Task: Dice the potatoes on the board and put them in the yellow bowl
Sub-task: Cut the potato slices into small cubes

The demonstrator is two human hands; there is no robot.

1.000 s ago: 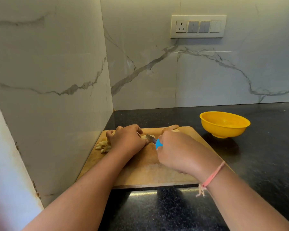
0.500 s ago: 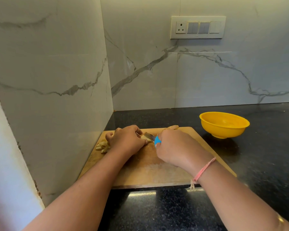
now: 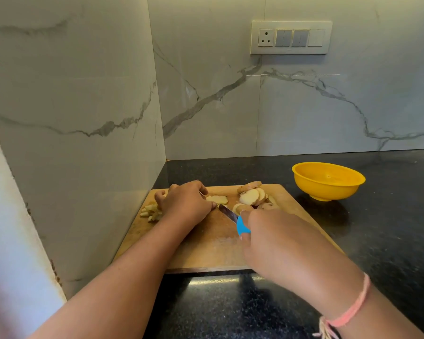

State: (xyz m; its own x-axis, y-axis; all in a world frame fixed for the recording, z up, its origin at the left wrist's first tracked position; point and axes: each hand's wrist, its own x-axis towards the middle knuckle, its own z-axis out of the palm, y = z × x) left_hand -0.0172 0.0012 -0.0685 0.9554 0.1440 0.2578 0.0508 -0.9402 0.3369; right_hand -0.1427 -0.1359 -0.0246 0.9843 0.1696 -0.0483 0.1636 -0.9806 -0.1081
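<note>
We pin pale potato slice (image 3: 217, 199), left hand (image 3: 185, 204) curled | right hand (image 3: 277, 241) grips blue-handled steel knife (image 3: 242, 225) | wooden board (image 3: 206, 250) bare near edge | round yellow plastic bowl (image 3: 328, 182) beyond far-right corner

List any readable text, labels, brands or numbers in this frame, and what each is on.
None readable.
Switch plate: no print visible.
Knife in the right hand: blue handle mostly covered, no brand visible.
Yellow bowl: plain.
Cutting board: no mark.
</note>
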